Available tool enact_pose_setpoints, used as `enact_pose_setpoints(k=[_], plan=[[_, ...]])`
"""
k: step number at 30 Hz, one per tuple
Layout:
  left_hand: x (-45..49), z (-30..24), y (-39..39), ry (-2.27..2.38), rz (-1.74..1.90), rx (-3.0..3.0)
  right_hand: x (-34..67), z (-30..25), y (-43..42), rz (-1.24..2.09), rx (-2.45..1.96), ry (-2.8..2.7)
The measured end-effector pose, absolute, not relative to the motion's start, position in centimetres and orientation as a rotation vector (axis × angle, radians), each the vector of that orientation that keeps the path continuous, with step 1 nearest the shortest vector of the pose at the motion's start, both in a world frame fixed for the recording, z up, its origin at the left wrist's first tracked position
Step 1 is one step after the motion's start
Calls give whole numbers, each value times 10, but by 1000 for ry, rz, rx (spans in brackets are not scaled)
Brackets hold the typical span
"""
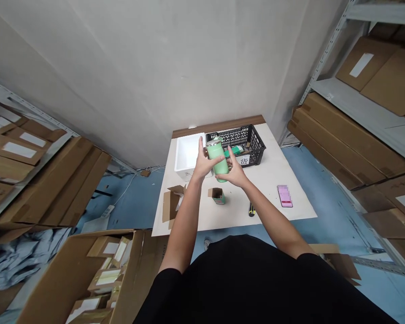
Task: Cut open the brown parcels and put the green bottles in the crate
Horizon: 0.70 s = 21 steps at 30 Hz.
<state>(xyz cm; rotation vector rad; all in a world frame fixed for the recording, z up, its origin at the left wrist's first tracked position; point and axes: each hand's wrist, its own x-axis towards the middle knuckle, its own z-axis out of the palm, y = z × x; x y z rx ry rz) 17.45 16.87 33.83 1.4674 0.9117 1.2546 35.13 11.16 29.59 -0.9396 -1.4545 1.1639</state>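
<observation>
A light green tumbler [218, 158] with a silvery rim is held up over the table, tilted a little. My left hand [203, 161] grips its left side, thumb across the front. On the lower right side my right hand [235, 172] is closed around it, fingers partly hidden behind. Below the tumbler stands a small open green box [218, 196] with brown flaps. Behind my hands are a white foam box [185, 155] and a black plastic basket [256, 150] holding a green-and-white package and other small items.
On the table [300, 202] lie a phone [285, 196], a black-and-yellow utility knife [251, 209] and an open cardboard box [170, 204]. A large carton [54, 279] of parcels stands at lower left. Shelves [367, 101] with cartons flank both sides.
</observation>
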Motion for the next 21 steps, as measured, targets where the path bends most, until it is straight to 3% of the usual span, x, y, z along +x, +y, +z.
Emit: enact_pose_setpoints(k=[21], plan=[[186,317,156,940,1326,1452,359,277,98,1287,-915,-1394]])
